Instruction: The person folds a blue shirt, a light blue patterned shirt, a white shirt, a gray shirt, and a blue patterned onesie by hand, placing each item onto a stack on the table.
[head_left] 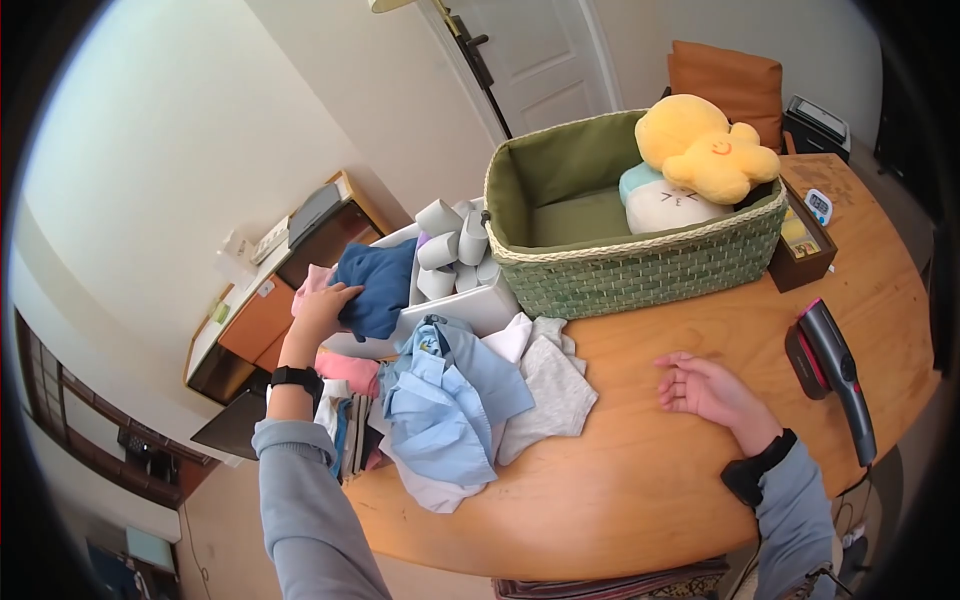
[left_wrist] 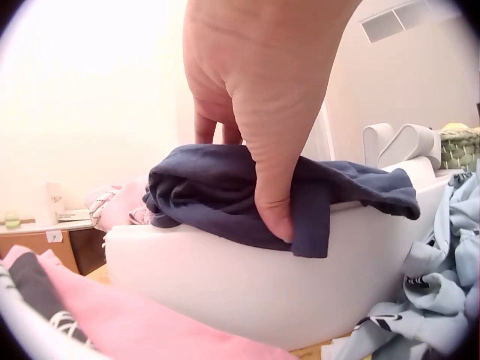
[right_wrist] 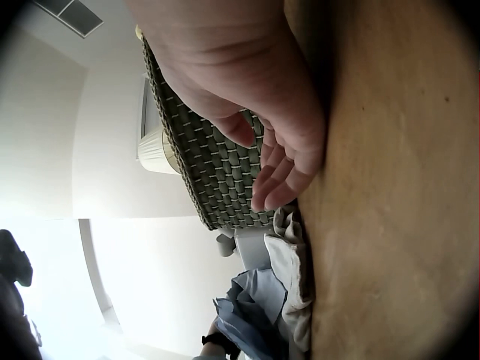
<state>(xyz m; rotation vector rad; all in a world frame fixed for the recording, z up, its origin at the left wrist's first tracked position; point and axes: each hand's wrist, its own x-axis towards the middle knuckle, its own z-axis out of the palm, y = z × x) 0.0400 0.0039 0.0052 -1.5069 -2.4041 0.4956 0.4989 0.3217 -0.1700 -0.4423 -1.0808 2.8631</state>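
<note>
My left hand (head_left: 322,308) grips a navy blue folded garment (head_left: 378,285) at the left end of a white box (head_left: 470,308). In the left wrist view the thumb presses the near side of the cloth, while the fingers go behind it, partly hidden. A pink cloth (left_wrist: 120,204) lies just beyond that garment. Grey-white rolled strips (head_left: 438,250) fill the other part of the box. Over the table's right half, my right hand (head_left: 708,390) rests loosely curled with nothing in it, its side against the wood in the right wrist view.
Light blue clothes (head_left: 440,400) and a grey garment (head_left: 548,392) are heaped before the box, beside a stack of folded clothes (head_left: 350,430). A green woven basket (head_left: 640,270) holds plush toys (head_left: 700,150). At the right lie a handheld steamer (head_left: 838,370) and a brown box (head_left: 815,250).
</note>
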